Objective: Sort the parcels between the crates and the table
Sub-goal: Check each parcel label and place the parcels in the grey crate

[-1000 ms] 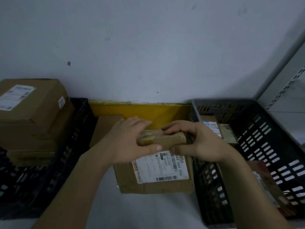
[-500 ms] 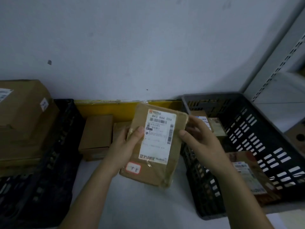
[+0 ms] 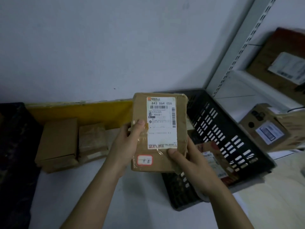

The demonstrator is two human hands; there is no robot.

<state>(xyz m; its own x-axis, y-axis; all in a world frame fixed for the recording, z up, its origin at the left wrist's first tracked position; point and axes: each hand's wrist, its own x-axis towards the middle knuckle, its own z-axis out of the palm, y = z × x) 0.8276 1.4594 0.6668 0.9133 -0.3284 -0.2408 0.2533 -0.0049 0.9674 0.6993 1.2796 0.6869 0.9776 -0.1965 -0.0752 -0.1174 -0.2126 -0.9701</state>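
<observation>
I hold a flat brown parcel (image 3: 165,156) upright in front of me, its white shipping label and a small red-bordered sticker facing me. My left hand (image 3: 127,142) grips its left edge with the thumb on the front. My right hand (image 3: 189,161) grips its lower right corner, thumb on the front. The parcel hangs above the white table (image 3: 102,192), at the left rim of the black crate (image 3: 234,138) on the right. That crate holds a parcel with a red-and-white label (image 3: 216,162).
Two brown boxes (image 3: 57,142) (image 3: 92,138) lie on the table against a yellow strip by the wall. A dark crate (image 3: 14,154) stands at the far left. A metal shelf (image 3: 247,90) on the right carries more cardboard boxes (image 3: 267,129).
The parcel was lifted off the table, turned label-up and raised to the right. My right hand slid down to its lower corner. The view swung right, off the stacked boxes on the left.
</observation>
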